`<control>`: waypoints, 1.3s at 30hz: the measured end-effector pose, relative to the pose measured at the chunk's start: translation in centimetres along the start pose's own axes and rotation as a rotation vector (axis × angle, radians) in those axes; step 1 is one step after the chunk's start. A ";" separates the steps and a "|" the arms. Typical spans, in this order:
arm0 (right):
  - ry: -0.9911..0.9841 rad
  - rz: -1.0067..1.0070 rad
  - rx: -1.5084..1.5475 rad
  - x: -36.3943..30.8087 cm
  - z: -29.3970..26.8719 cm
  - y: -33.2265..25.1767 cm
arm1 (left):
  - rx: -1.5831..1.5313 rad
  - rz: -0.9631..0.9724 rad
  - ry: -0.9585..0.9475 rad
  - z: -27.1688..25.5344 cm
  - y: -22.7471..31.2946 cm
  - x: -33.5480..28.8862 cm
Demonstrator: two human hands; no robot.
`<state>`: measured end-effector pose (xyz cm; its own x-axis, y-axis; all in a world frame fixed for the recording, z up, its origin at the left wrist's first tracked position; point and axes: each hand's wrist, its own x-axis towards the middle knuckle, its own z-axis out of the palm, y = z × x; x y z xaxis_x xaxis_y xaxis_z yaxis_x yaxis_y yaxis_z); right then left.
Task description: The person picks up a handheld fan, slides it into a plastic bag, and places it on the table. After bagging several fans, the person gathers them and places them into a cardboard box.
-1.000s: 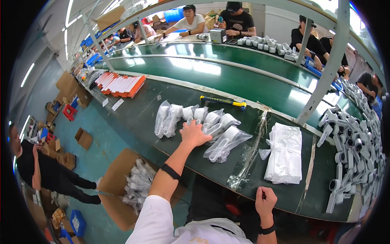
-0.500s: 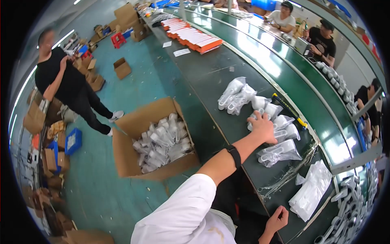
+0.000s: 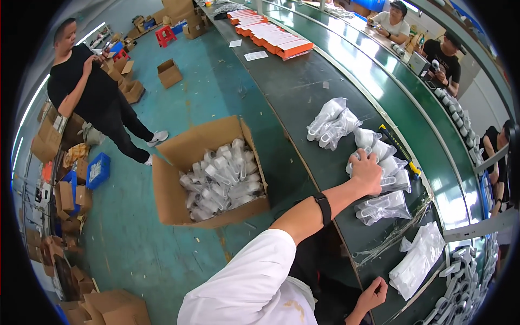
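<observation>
My left hand [image 3: 366, 174] reaches over the dark bench with its fingers bent down onto a row of clear-bagged white handheld devices [image 3: 387, 150]. The fingers are curled round one of them, and the palm hides part of the row. Two more bagged devices [image 3: 333, 123] lie just beyond, and another bagged pair [image 3: 383, 208] lies nearer me. My right hand [image 3: 372, 294] rests at the bench's near edge, its fingers curled together with nothing visible in them. Beside it is a stack of clear plastic bags [image 3: 417, 261].
An open carton [image 3: 162, 189] of bagged devices stands left of the bench [image 3: 292, 103]. A yellow-and-black cutter [image 3: 401, 151] and plastic strips [image 3: 398, 241] lie on the bench. Orange boxes [image 3: 295, 50] sit farther off. Beyond runs a green conveyor [image 3: 379, 81]. A person [image 3: 92, 92] stands at left.
The whole view has shifted slightly, moving the bench rightward in the picture. My left hand stays on the same bagged row, and my right hand keeps its place. Across the conveyor, a worker now holds up a white item.
</observation>
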<state>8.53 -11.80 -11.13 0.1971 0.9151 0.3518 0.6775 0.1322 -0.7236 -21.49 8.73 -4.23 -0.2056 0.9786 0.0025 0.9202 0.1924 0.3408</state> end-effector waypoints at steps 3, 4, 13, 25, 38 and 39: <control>-0.003 0.017 0.007 0.0 0.1 0.0 | -0.018 0.035 0.038 -0.2 -0.2 -0.2; -0.002 0.012 0.012 0.0 0.1 0.0 | -0.026 0.049 0.073 -0.3 -0.3 -0.4; 0.011 -0.026 0.000 0.0 0.2 1.2 | -0.221 0.183 0.497 -7.4 -2.0 -6.3; 0.063 -0.104 -0.139 0.9 -0.1 -3.4 | -0.047 -0.631 0.878 -11.2 -28.7 -22.9; 0.119 0.015 -0.359 0.6 0.7 -1.2 | -0.358 -1.766 0.470 5.5 -50.1 -30.2; 0.134 -0.087 -0.395 0.5 0.6 -0.6 | -0.341 -1.818 0.415 6.5 -50.2 -29.7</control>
<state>7.81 -11.20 -10.84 0.1997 0.8460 0.4944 0.9099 0.0271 -0.4139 -59.41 -29.51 -27.51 -0.8207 -0.4539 -0.3469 -0.5605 0.7573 0.3353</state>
